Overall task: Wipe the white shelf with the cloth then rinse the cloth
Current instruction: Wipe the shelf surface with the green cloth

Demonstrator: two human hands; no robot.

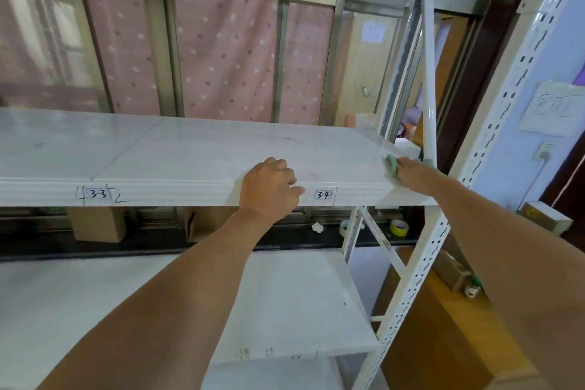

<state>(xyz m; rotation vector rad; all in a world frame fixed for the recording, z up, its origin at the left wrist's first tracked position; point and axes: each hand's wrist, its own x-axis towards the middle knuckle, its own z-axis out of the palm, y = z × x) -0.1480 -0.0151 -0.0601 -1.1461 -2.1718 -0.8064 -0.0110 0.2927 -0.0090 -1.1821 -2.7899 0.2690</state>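
1. The cloth (392, 168), pale green and bunched, lies on the top of the white shelf (196, 152) at its far right end, just beside the slanted white brace (428, 79) of the rack.
2. My right hand (411, 172) is closed over the cloth and presses it flat to the surface; I cannot see its fingertips under the fabric.
3. My left hand (269, 188) holds nothing loose: its fingers curl over the shelf's front lip, next to the label marked 3-4 (323, 195).
4. Risk, as I judge it: the cloth is near the shelf's right edge, so a stroke carried outward could push it off.
5. Risk: knuckles could strike the brace on a wide sweep.
6. Risk: the bunched cloth covers little area, so streaks may be left toward the label marked 3-3 (98, 194).
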